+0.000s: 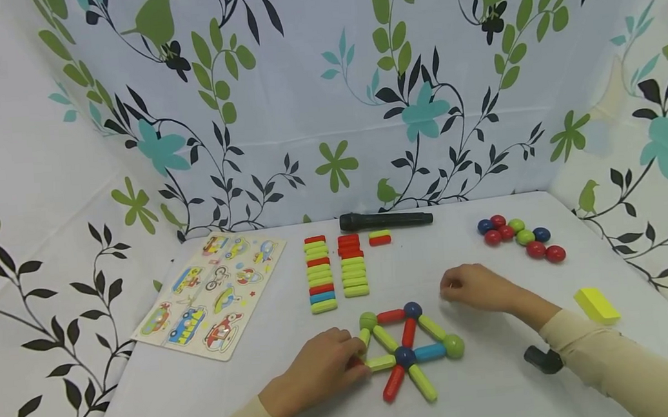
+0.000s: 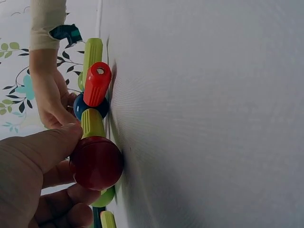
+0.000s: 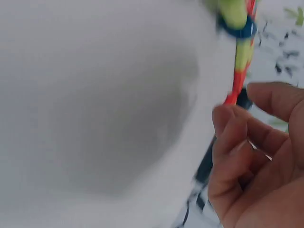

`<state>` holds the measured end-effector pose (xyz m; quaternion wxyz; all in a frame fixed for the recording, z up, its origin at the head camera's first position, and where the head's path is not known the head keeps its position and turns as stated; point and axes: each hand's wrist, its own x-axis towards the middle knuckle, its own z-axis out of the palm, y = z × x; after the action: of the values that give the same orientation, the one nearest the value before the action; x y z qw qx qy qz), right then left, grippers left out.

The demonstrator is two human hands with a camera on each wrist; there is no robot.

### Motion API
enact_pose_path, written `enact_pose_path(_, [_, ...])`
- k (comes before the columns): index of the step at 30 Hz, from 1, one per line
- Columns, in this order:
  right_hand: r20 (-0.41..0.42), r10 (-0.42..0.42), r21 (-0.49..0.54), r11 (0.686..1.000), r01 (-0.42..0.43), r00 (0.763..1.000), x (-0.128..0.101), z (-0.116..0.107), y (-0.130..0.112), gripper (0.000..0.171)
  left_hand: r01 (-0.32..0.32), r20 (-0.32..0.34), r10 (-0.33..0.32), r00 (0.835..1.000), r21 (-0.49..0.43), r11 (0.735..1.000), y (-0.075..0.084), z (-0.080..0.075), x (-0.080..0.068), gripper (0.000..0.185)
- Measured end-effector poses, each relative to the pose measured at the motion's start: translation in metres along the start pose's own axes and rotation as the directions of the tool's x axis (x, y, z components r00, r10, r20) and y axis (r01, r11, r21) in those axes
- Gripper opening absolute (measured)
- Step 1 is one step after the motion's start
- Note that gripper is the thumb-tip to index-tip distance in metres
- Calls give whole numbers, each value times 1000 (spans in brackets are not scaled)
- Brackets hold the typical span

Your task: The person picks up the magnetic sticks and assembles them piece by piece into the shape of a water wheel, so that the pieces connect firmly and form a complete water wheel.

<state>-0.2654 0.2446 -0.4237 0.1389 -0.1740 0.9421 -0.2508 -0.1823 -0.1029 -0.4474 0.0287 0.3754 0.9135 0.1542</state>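
My left hand (image 1: 327,367) pinches a dark red ball (image 2: 96,164) at the left side of a flat frame of magnetic-looking sticks and balls. The ball joins a yellow-green stick (image 1: 381,363) that runs to the blue centre ball (image 1: 405,356). Red, blue and yellow-green sticks spread from that centre; a green ball (image 1: 453,346), another blue ball (image 1: 413,310) and a second green ball (image 1: 368,321) sit at outer corners. Two sticks, one a red stick (image 1: 394,384), point nearward with free ends. My right hand (image 1: 476,289), fingers loosely curled and holding nothing, is right of the frame.
Columns of loose sticks (image 1: 320,275) lie behind the frame, with a black microphone (image 1: 386,220) beyond. Several loose balls (image 1: 516,234) are at the back right, a yellow block (image 1: 597,306) at the right. On the left lies a picture puzzle board (image 1: 212,294).
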Motion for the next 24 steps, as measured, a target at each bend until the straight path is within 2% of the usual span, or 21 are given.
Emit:
enact_pose_path(2, [-112, 20, -106, 994, -32, 994, 5, -15, 17, 24, 7, 8, -7, 1000, 5, 1000, 1, 0, 0, 25])
enact_pose_path(5, [-247, 73, -258, 956, -138, 966, 12, -35, 43, 35, 23, 39, -24, 999, 4, 1000, 3, 0, -1, 25])
enact_pose_path(8, [-310, 95, -358, 910, -208, 946, 18, -47, 66, 44, 9, 76, -8, 997, -21, 1000, 7, 0, -3, 19])
enact_pose_path(11, [-314, 90, -412, 884, -221, 945, 22, -50, 82, 47, -40, 65, 43, 997, -45, 998, 9, -1, -4, 16])
enact_pose_path(14, [-304, 76, -445, 870, -212, 950, 24, -49, 91, 46, -58, -6, 58, 998, -1, 998, 6, -4, -4, 7])
enact_pose_path(17, [-301, 64, -464, 862, -205, 951, 25, -47, 93, 44, -6, -51, 9, 999, 44, 999, -2, -7, -3, 27])
enact_pose_path(21, [-289, 87, -459, 861, -218, 953, 25, -49, 92, 42, 40, -13, -40, 999, 39, 998, -10, -9, -2, 34])
enact_pose_path(24, [-274, 108, -461, 857, -229, 956, 25, -53, 92, 38, 33, 0, -33, 999, 20, 999, -14, -7, -1, 33])
